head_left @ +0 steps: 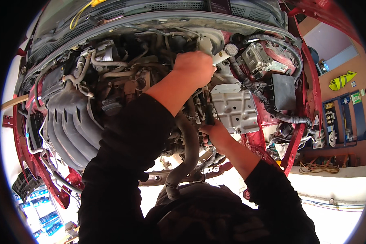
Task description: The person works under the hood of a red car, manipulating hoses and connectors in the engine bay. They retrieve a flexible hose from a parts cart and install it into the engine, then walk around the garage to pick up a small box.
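Note:
In the open engine bay of a red car, my left hand (194,68) is closed in a fist at the back of the bay. It sits just left of a white cylindrical reservoir with a round cap (231,50); whatever its fingers hold is hidden behind the knuckles. My right hand (216,133) is lower and nearer, its fingers closed around a narrow black handle-like piece (209,114). That piece stands beside a coil spring (199,110) and left of a grey metal tray (235,109). A thick black hose (188,146) curves down between my forearms.
A ribbed black intake manifold (69,124) fills the left of the bay. Wrapped cable looms (268,107) and a metal bracket (264,59) lie to the right. A yellow-handled tool (94,3) rests on the cowl. Wall shelving (341,122) stands beyond the right fender.

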